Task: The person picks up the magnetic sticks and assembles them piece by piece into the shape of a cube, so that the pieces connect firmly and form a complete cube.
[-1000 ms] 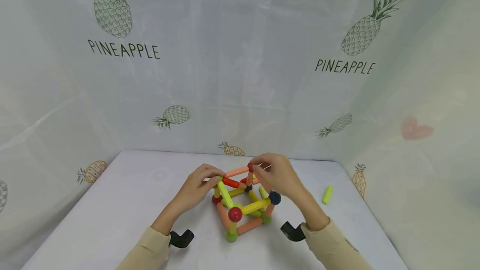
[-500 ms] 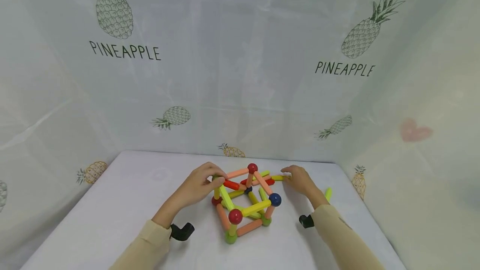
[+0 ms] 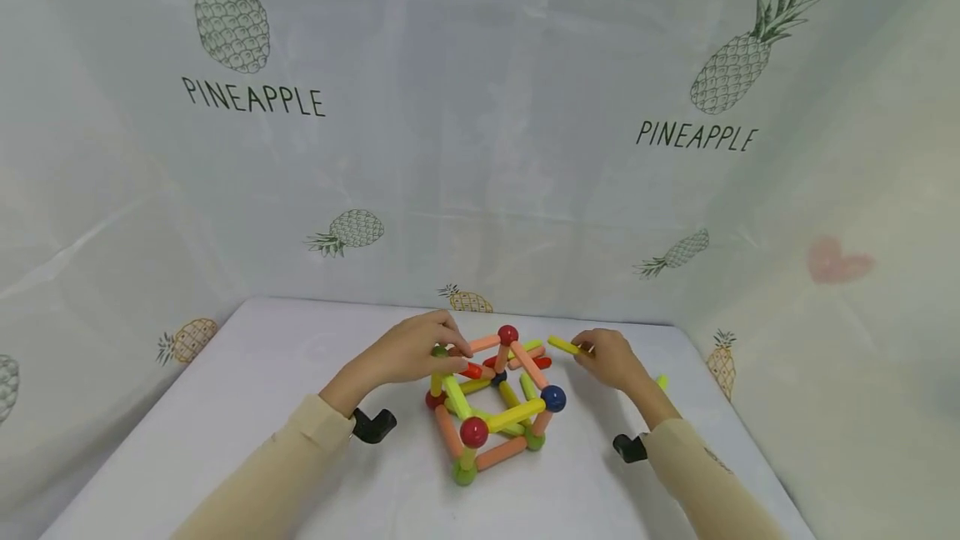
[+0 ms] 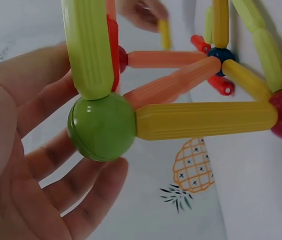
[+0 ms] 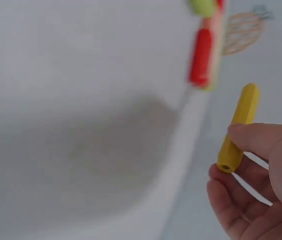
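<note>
A frame of magnetic sticks and balls [image 3: 513, 415] stands on the table, built from yellow, orange and green sticks with red, blue and green balls. At its far left corner my left hand [image 3: 416, 348] pinches a red stick [image 3: 472, 371] beside the green ball [image 4: 101, 127]. In the left wrist view its thumb and index tips are hidden behind a light green stick [image 4: 88, 47]; the other fingers spread loosely. To the right of the frame, my right hand [image 3: 609, 358] holds a yellow magnetic stick [image 5: 239, 125] between thumb and fingers, apart from the frame.
Behind the frame lie several loose sticks, among them a red stick [image 5: 200, 57]. A yellow-green stick [image 3: 662, 382] lies by the right forearm. A pineapple-print curtain [image 3: 480, 148] hangs behind the white table [image 3: 300, 332].
My right hand left the frame's far red ball, reached to the loose sticks at the back right and lifted a yellow stick. My left hand shifted slightly right, from the green ball toward the red stick.
</note>
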`<action>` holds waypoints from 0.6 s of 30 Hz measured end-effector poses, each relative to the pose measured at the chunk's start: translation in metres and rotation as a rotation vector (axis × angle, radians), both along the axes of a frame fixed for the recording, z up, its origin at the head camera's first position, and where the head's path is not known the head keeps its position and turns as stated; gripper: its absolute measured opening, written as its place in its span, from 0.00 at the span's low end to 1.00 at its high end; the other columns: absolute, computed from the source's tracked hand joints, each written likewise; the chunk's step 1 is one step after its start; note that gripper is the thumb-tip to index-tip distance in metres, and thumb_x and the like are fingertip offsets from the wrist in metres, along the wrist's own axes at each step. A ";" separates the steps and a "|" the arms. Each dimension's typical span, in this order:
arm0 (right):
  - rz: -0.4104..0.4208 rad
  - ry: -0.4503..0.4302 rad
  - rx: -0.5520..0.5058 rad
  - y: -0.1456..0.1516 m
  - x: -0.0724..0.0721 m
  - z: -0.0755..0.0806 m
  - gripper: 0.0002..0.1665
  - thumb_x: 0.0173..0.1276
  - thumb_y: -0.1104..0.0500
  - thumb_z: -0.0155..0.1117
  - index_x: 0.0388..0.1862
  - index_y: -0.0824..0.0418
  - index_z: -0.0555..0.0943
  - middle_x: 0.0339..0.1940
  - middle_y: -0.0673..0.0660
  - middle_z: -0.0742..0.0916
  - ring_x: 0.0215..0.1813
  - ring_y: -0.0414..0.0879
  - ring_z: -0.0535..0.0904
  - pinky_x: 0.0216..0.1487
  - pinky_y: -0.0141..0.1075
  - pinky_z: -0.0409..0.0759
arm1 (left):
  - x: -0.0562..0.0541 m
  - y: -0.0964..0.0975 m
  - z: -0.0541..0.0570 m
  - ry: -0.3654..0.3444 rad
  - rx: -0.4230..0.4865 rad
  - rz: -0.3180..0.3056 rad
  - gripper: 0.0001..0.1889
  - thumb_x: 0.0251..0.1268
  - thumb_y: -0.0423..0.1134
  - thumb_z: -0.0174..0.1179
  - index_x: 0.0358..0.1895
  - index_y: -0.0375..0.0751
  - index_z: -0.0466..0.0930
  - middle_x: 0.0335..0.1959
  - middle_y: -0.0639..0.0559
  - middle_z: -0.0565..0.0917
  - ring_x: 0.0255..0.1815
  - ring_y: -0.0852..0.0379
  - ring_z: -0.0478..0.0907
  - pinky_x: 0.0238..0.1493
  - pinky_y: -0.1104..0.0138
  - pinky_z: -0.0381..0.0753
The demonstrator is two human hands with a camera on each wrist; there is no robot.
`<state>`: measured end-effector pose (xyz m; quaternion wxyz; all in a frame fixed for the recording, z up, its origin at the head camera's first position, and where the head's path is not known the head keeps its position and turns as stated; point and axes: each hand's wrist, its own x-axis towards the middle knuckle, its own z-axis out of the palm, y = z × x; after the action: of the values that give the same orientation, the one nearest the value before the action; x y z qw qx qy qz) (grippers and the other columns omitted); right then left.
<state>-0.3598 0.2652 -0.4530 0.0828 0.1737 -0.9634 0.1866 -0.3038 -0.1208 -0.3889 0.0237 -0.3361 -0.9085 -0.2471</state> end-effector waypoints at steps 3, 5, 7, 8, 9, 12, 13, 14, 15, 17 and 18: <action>0.066 0.050 -0.038 -0.006 0.020 0.029 0.11 0.69 0.65 0.74 0.50 0.64 0.90 0.39 0.54 0.90 0.37 0.44 0.83 0.40 0.38 0.85 | -0.002 0.002 0.005 -0.002 -0.048 -0.024 0.07 0.70 0.50 0.73 0.47 0.61 0.92 0.45 0.62 0.79 0.43 0.62 0.76 0.45 0.63 0.79; 0.111 0.083 -0.065 -0.013 0.037 0.049 0.12 0.69 0.65 0.75 0.51 0.63 0.90 0.39 0.53 0.90 0.37 0.41 0.82 0.38 0.35 0.84 | -0.003 0.002 0.008 0.001 -0.067 -0.039 0.06 0.69 0.49 0.74 0.46 0.60 0.93 0.44 0.62 0.79 0.43 0.62 0.76 0.45 0.63 0.79; 0.158 0.100 -0.090 -0.022 0.055 0.067 0.12 0.69 0.64 0.76 0.51 0.61 0.90 0.39 0.50 0.89 0.36 0.40 0.81 0.37 0.33 0.84 | -0.003 0.004 0.011 0.000 -0.079 -0.045 0.05 0.69 0.49 0.74 0.45 0.61 0.93 0.44 0.63 0.79 0.44 0.62 0.77 0.45 0.63 0.79; 0.183 0.111 -0.094 -0.027 0.064 0.075 0.12 0.69 0.64 0.76 0.51 0.60 0.90 0.39 0.49 0.89 0.36 0.39 0.81 0.37 0.32 0.84 | -0.004 0.005 0.012 -0.001 -0.083 -0.047 0.05 0.69 0.49 0.74 0.44 0.60 0.93 0.44 0.63 0.79 0.44 0.62 0.77 0.46 0.63 0.79; 0.212 0.116 -0.093 -0.032 0.072 0.081 0.12 0.69 0.63 0.76 0.51 0.59 0.90 0.39 0.48 0.89 0.36 0.38 0.81 0.38 0.32 0.84 | -0.004 0.006 0.013 -0.005 -0.084 -0.048 0.05 0.69 0.49 0.74 0.44 0.60 0.93 0.43 0.63 0.79 0.45 0.62 0.77 0.46 0.63 0.80; 0.298 0.123 -0.076 -0.048 0.091 0.093 0.11 0.69 0.63 0.77 0.49 0.58 0.91 0.38 0.45 0.89 0.36 0.36 0.79 0.38 0.31 0.84 | -0.005 0.007 0.013 -0.025 -0.081 -0.045 0.04 0.68 0.48 0.74 0.43 0.61 0.93 0.43 0.64 0.79 0.45 0.61 0.77 0.47 0.62 0.80; 0.325 0.121 -0.070 -0.053 0.096 0.095 0.11 0.69 0.63 0.77 0.49 0.58 0.91 0.37 0.45 0.89 0.35 0.36 0.79 0.37 0.31 0.84 | -0.005 0.007 0.013 -0.028 -0.081 -0.043 0.04 0.68 0.48 0.74 0.43 0.61 0.93 0.43 0.65 0.79 0.46 0.61 0.77 0.47 0.62 0.80; 0.343 0.119 -0.064 -0.058 0.100 0.095 0.10 0.69 0.62 0.77 0.48 0.58 0.91 0.37 0.44 0.88 0.35 0.35 0.78 0.36 0.31 0.83 | -0.006 0.007 0.012 -0.032 -0.076 -0.040 0.03 0.68 0.48 0.74 0.42 0.61 0.93 0.43 0.65 0.79 0.46 0.61 0.77 0.48 0.62 0.80; 0.359 0.117 -0.061 -0.062 0.102 0.095 0.10 0.68 0.62 0.77 0.48 0.58 0.91 0.36 0.44 0.88 0.34 0.36 0.78 0.35 0.31 0.82 | -0.006 0.007 0.011 -0.035 -0.069 -0.039 0.03 0.68 0.47 0.75 0.42 0.61 0.93 0.43 0.65 0.79 0.46 0.61 0.77 0.48 0.62 0.80; 0.371 0.102 -0.062 -0.070 0.105 0.093 0.10 0.68 0.63 0.77 0.48 0.58 0.92 0.34 0.44 0.87 0.33 0.37 0.77 0.34 0.30 0.80 | -0.006 0.006 0.009 -0.037 -0.060 -0.036 0.03 0.69 0.47 0.74 0.42 0.62 0.93 0.42 0.66 0.79 0.46 0.62 0.77 0.49 0.62 0.80; 0.368 0.093 -0.063 -0.073 0.106 0.091 0.10 0.68 0.63 0.77 0.47 0.58 0.92 0.34 0.43 0.87 0.33 0.37 0.77 0.33 0.29 0.80 | -0.007 0.006 0.008 -0.035 -0.053 -0.039 0.03 0.69 0.47 0.74 0.42 0.62 0.93 0.42 0.66 0.79 0.46 0.62 0.77 0.49 0.63 0.80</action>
<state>-0.2538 0.1921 -0.3615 0.0972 0.3529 -0.9041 0.2203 -0.3105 -0.1151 -0.3810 -0.0059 -0.3500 -0.9082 -0.2293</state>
